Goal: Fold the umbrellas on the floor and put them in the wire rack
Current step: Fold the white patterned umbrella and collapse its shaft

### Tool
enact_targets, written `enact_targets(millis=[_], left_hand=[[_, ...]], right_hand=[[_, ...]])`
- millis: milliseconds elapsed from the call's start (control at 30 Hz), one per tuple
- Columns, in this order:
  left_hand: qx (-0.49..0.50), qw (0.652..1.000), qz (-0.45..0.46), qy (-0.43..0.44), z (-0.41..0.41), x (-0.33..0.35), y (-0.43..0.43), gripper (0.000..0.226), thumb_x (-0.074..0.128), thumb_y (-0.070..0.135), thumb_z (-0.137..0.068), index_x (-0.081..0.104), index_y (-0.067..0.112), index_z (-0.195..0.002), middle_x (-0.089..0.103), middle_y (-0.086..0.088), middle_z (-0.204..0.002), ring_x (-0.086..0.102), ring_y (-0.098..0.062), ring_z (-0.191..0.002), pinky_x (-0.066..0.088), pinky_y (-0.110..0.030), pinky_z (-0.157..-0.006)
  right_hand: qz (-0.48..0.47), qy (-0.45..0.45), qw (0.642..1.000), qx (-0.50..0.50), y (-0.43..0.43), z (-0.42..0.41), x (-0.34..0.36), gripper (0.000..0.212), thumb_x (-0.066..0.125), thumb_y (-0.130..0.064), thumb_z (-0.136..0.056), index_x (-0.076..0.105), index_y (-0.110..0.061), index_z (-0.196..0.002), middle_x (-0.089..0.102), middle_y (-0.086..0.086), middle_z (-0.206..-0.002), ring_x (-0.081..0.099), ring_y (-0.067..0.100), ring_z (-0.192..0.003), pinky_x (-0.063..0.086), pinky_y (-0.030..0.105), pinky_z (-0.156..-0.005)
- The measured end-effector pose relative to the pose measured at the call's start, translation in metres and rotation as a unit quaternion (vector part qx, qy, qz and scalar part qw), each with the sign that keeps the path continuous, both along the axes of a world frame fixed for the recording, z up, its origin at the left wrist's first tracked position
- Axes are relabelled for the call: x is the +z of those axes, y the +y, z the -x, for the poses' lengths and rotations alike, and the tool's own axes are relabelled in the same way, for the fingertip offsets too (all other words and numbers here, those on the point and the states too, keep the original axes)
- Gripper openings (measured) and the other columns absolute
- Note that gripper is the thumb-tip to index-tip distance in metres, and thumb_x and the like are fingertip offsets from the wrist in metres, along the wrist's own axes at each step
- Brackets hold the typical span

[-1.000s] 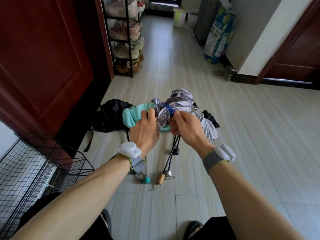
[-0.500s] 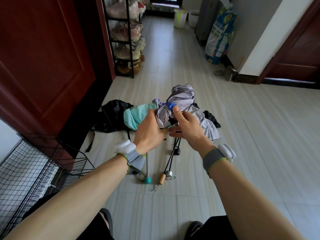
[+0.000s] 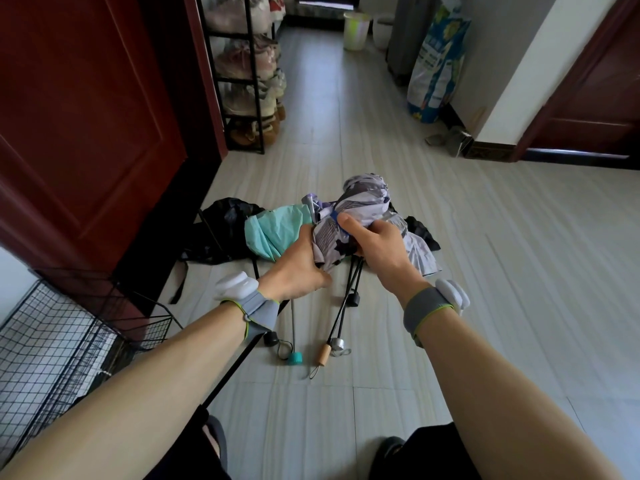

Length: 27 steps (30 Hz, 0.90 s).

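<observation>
Grey patterned umbrella [image 3: 363, 202]: left hand [image 3: 296, 268] clutches its bunched fabric, right hand [image 3: 377, 245] pinches the blue strap [image 3: 334, 217] beside it. Slackening either grip could let folds spring loose.

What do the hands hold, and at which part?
The left hand and right hand grip the grey umbrella by its bunched canopy, right thumb at the blue strap.
</observation>
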<state>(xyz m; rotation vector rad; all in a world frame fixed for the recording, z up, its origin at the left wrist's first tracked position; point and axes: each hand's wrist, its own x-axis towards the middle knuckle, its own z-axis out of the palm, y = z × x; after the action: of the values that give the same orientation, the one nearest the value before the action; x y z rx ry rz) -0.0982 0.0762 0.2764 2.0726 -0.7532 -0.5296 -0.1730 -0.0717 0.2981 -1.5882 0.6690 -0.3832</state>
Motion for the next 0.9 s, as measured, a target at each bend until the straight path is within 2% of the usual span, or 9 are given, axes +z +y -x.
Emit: enact_targets(millis=[200,333,400,500,600,667,733,800,900], left_hand=[[-0.003,0.999,-0.002,0.032,-0.004,0.001,0.000,0.059,0.073,0.001,-0.073,0.033,0.018,-0.113,0.051,0.001,-0.079,0.052,-0.013,-0.059,0.044,-0.018,-0.047],[0.003,0.993,0.032,0.117,-0.012,0.005,0.005,0.072,0.074,0.006,-0.057,0.042,0.016,-0.121,0.064,-0.017,-0.104,0.066,-0.025,-0.086,0.060,-0.041,-0.073],[0.021,0.987,0.064,0.147,-0.020,0.006,0.007,0.080,0.075,0.005,-0.048,0.049,0.015,-0.124,0.068,-0.021,-0.112,0.069,-0.034,-0.101,0.061,-0.050,-0.081],[0.057,0.970,0.122,0.203,-0.033,0.012,0.009,0.080,0.076,0.008,-0.041,0.060,0.008,-0.119,0.073,-0.017,-0.109,0.070,-0.034,-0.103,0.059,-0.049,-0.090],[0.138,0.936,0.192,0.261,-0.040,0.017,0.010,0.070,0.073,0.004,-0.040,0.065,0.000,-0.110,0.075,-0.010,-0.095,0.070,-0.030,-0.094,0.056,-0.042,-0.091],[0.176,0.897,0.249,0.321,-0.042,0.025,0.010,0.038,0.073,0.004,-0.047,0.072,0.001,-0.085,0.073,-0.009,-0.079,0.067,-0.032,-0.085,0.054,-0.037,-0.083],[0.211,0.854,0.302,0.367,-0.044,0.035,0.010,0.008,0.069,0.003,-0.068,0.074,0.008,-0.070,0.071,-0.006,-0.072,0.065,-0.028,-0.077,0.051,-0.033,-0.078],[0.233,0.817,0.359,0.386,-0.051,0.035,0.012,0.021,0.062,0.004,-0.083,0.076,0.014,-0.071,0.073,-0.004,-0.077,0.067,-0.025,-0.077,0.051,-0.034,-0.082],[0.262,0.789,0.388,0.398,-0.057,0.035,0.018,0.008,0.066,0.018,-0.088,0.071,0.019,-0.082,0.069,0.000,-0.082,0.063,-0.020,-0.076,0.045,-0.032,-0.073]], right_hand=[[0.089,0.001,0.996,-0.020,0.004,-0.005,0.003,0.032,0.082,-0.036,-0.082,0.074,-0.005,-0.084,0.075,0.007,-0.078,0.067,0.016,-0.071,0.059,0.040,-0.073],[0.118,-0.016,0.993,0.012,0.006,-0.004,0.007,0.030,0.084,-0.046,-0.080,0.076,-0.017,-0.083,0.076,-0.008,-0.074,0.071,0.010,-0.072,0.058,0.030,-0.066],[0.104,-0.018,0.994,0.028,0.006,-0.002,0.008,0.039,0.078,-0.054,-0.083,0.075,-0.015,-0.088,0.073,-0.012,-0.076,0.067,0.006,-0.072,0.058,0.036,-0.071],[0.023,-0.003,0.999,0.047,0.004,0.002,0.004,0.050,0.065,-0.060,-0.091,0.071,-0.013,-0.107,0.076,-0.007,-0.096,0.070,0.010,-0.078,0.059,0.042,-0.078],[0.050,0.040,0.994,0.085,-0.001,0.010,-0.003,0.045,0.059,-0.061,-0.094,0.067,-0.021,-0.113,0.075,-0.005,-0.104,0.071,0.013,-0.089,0.057,0.038,-0.079],[0.073,0.091,0.984,0.132,-0.002,0.013,-0.007,0.043,0.057,-0.061,-0.095,0.065,-0.024,-0.116,0.073,-0.004,-0.112,0.069,0.015,-0.100,0.056,0.040,-0.087],[0.063,0.140,0.970,0.187,-0.003,0.017,-0.011,0.049,0.055,-0.063,-0.094,0.064,-0.025,-0.123,0.070,-0.004,-0.118,0.064,0.015,-0.107,0.053,0.035,-0.090],[0.059,0.186,0.949,0.248,-0.002,0.020,-0.011,0.060,0.052,-0.070,-0.089,0.063,-0.028,-0.130,0.067,-0.005,-0.123,0.061,0.015,-0.112,0.047,0.026,-0.085],[0.088,0.222,0.924,0.298,0.004,0.020,-0.012,0.056,0.045,-0.071,-0.093,0.065,-0.030,-0.126,0.069,-0.006,-0.119,0.062,0.012,-0.105,0.044,0.018,-0.075]])
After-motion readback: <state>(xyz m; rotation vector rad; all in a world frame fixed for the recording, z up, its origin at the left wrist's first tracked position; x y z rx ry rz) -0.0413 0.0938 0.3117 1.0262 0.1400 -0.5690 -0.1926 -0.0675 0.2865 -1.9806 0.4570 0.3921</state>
